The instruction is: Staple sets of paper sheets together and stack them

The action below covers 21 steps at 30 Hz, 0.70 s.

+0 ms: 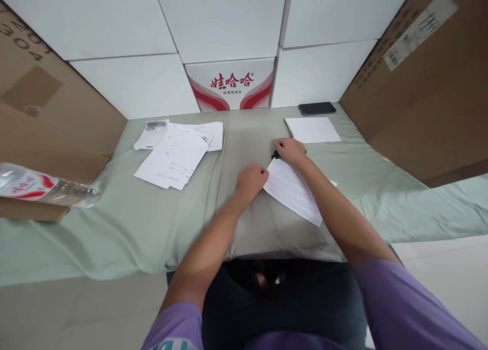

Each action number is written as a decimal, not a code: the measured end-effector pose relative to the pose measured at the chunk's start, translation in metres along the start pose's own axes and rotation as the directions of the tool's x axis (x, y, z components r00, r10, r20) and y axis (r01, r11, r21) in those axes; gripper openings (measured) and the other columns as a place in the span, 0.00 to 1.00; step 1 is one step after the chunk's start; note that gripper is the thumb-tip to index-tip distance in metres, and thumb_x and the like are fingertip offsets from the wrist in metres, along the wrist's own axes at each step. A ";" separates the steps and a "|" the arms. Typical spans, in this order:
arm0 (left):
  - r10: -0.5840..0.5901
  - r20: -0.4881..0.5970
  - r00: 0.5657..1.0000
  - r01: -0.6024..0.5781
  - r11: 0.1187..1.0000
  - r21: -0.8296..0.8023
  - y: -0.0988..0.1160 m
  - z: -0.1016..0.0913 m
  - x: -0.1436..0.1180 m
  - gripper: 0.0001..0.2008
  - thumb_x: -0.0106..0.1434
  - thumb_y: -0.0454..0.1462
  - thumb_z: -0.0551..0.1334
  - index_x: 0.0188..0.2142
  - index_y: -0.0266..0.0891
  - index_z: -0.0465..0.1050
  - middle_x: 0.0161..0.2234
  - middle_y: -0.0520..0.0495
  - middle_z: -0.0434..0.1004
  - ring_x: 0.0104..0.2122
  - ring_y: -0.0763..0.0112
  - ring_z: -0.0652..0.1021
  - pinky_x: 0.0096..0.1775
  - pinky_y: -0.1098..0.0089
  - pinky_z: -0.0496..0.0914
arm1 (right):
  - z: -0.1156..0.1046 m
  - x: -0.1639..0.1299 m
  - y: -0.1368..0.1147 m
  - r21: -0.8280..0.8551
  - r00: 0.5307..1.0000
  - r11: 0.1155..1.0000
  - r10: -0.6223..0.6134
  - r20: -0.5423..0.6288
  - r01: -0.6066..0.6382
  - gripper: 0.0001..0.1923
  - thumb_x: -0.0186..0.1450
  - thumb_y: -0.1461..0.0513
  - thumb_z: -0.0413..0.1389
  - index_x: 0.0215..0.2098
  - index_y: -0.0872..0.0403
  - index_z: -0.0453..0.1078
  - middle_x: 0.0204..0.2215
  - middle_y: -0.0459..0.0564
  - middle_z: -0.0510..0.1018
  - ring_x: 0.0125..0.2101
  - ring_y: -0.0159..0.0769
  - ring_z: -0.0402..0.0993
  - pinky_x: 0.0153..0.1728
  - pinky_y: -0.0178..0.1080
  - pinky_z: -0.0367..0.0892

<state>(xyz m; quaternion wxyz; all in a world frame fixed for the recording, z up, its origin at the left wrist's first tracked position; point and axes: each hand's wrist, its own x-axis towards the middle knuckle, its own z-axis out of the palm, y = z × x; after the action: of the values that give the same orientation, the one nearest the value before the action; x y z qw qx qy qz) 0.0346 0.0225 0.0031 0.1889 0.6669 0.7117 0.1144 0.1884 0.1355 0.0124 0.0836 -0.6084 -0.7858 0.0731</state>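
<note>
Green-grey cloth [198,233] covers the surface across the middle of the frame, creased along its front edge. On it, right of centre, we have the printed sheet [290,190], set at a slant, dense rows of text facing up. Our right forearm crosses over it, so part is hidden; a bit of white paper edge shows on the far side of the arm.

Left hand [252,181], centre of frame: curled narrow, thumb side pinching the sheet's left corner. Right hand [290,151], just above and right of it: fingers curled down around a small black thing [276,155] at the sheet's top corner. Mostly hidden, we can't tell what it is.

Just beyond the right hand, white paper [313,130] lies flat, with a dark phone [316,108] near its upper edge. Left of centre: a loose pile of papers [173,157], fanned and overlapping, and a clear packet [152,132] with dark bits inside at its upper left.

Far left we see a clear bottle [41,185] lying on its side by a cardboard box [49,116]. Bigger brown carton [427,101] at upper right. White boxes [224,20] fill the top, a red-and-white panel [231,84] at bottom centre of them
</note>
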 end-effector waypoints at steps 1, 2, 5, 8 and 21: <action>-0.003 0.005 1.000 0.003 1.000 0.002 0.000 0.000 0.000 0.15 0.68 0.40 0.53 0.36 0.41 0.79 0.36 0.41 0.80 0.36 0.62 0.77 0.35 0.66 0.64 | 0.000 -0.001 -0.001 -0.029 0.999 0.999 -0.031 0.010 0.031 0.20 0.72 0.56 0.42 0.40 0.51 0.76 0.42 0.57 0.82 0.42 0.45 0.74 0.38 0.40 0.59; -0.007 0.012 1.000 0.007 1.000 0.006 0.000 0.000 0.000 0.15 0.68 0.40 0.53 0.36 0.41 0.79 0.36 0.41 0.81 0.37 0.62 0.77 0.35 0.66 0.64 | -0.001 -0.001 -0.002 -0.059 0.998 0.996 -0.060 0.017 0.061 0.20 0.73 0.57 0.41 0.42 0.52 0.75 0.44 0.58 0.81 0.44 0.46 0.74 0.41 0.42 0.59; -0.017 0.034 0.999 0.016 1.000 0.019 0.000 -0.001 0.000 0.16 0.68 0.41 0.53 0.36 0.41 0.79 0.38 0.41 0.81 0.38 0.62 0.77 0.36 0.67 0.64 | -0.001 -0.005 -0.007 -0.124 0.994 0.986 -0.108 0.020 0.110 0.19 0.74 0.60 0.39 0.47 0.55 0.71 0.47 0.62 0.80 0.48 0.49 0.71 0.48 0.46 0.57; -0.015 0.031 0.999 0.014 1.000 0.014 -0.001 -0.001 0.000 0.16 0.68 0.42 0.53 0.37 0.42 0.80 0.40 0.41 0.82 0.39 0.62 0.77 0.36 0.67 0.64 | 0.000 -0.008 -0.012 -0.134 0.995 0.986 -0.095 0.029 0.098 0.18 0.72 0.64 0.39 0.50 0.57 0.68 0.45 0.64 0.79 0.50 0.50 0.69 0.50 0.48 0.55; 0.016 0.064 0.998 -0.014 1.000 -0.026 -0.006 -0.006 0.000 0.17 0.69 0.43 0.53 0.35 0.41 0.79 0.38 0.42 0.81 0.37 0.64 0.77 0.36 0.67 0.64 | -0.003 0.004 0.000 -0.007 0.991 0.997 -0.080 0.106 0.081 0.18 0.75 0.56 0.40 0.46 0.50 0.71 0.47 0.56 0.80 0.44 0.44 0.75 0.39 0.40 0.59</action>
<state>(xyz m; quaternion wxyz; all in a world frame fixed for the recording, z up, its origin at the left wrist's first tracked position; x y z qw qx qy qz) 0.0268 0.0226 0.0056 0.2192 0.6732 0.6986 0.1033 0.1884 0.1394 0.0151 0.0412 -0.5718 -0.8136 0.0972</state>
